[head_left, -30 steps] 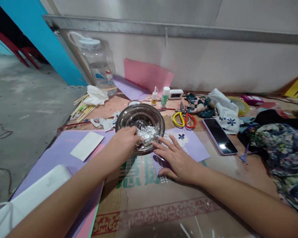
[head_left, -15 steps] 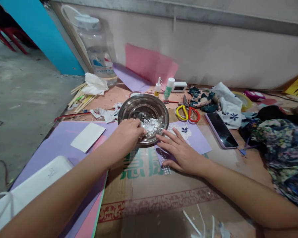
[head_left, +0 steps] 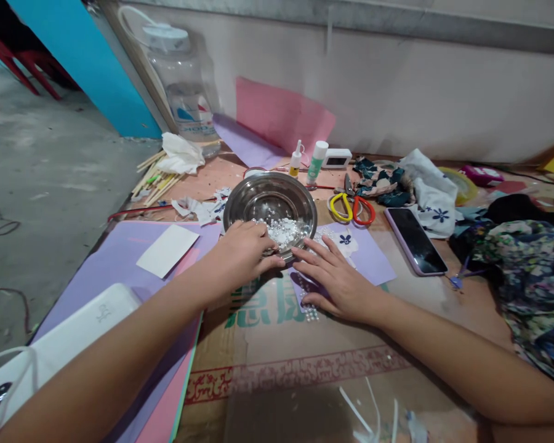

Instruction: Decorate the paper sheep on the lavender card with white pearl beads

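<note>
A shiny metal bowl (head_left: 242, 195) holds a heap of small white and silvery beads (head_left: 284, 231). My left hand (head_left: 242, 251) lies over the near-left rim, its fingers curled inside and its thumb outside, closed on the rim. Whether beads are under those fingers is hidden. My right hand (head_left: 341, 282) rests flat with fingers spread on a small purple card (head_left: 376, 258), fingertips close to the bowl's near-right rim. On that card lies a white fabric piece with a dark blue flower (head_left: 346, 241). Strips of bead stickers (head_left: 311, 314) show beside and under my right hand.
Yellow-and-red-handled scissors (head_left: 351, 209), a glue stick (head_left: 317, 161) and a small glue bottle (head_left: 295, 161) stand behind the bowl. A phone (head_left: 415, 241) and fabrics (head_left: 526, 264) lie right. On the left are purple paper (head_left: 120, 252), a white card (head_left: 167, 251) and a white power bank (head_left: 83, 351).
My left hand has drawn back from the beads to the bowl's near rim, its thumb now stretched along the outside. My right hand stays in place. The view has shifted slightly.
</note>
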A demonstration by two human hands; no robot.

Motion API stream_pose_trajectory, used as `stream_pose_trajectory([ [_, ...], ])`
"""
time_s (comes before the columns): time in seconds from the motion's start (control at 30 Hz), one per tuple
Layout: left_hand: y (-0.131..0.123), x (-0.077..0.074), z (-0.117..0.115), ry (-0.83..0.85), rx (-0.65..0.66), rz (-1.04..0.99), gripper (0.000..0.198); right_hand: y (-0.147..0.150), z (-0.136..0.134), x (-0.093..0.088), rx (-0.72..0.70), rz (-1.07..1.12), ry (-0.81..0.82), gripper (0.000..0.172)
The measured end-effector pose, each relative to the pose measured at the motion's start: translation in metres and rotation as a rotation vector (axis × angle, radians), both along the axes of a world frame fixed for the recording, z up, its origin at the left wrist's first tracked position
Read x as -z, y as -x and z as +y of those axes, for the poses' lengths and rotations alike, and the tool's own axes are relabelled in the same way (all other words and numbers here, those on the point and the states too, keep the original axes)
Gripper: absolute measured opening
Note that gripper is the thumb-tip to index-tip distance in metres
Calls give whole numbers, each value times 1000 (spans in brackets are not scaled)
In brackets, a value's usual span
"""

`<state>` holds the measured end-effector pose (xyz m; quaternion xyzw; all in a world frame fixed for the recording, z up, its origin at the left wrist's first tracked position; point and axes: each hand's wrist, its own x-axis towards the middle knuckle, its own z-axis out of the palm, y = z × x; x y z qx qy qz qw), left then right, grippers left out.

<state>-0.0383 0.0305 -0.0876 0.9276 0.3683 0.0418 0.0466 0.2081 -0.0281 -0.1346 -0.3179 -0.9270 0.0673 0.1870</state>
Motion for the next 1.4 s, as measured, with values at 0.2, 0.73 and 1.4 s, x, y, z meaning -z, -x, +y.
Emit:
stream_pose_trajectory([
  [0.2, -5, 0, -5, 20, -23, -78, 27, 0, 1, 0, 5, 9, 1, 50],
  [0.73, -13, -4, -11, 127, -119, -176, 18, 0, 3, 2, -28, 68, -3, 50],
  [1.4, -42, 19, -50, 618, -196, -796, 13, -1, -2, -4, -7, 407, -208, 3],
])
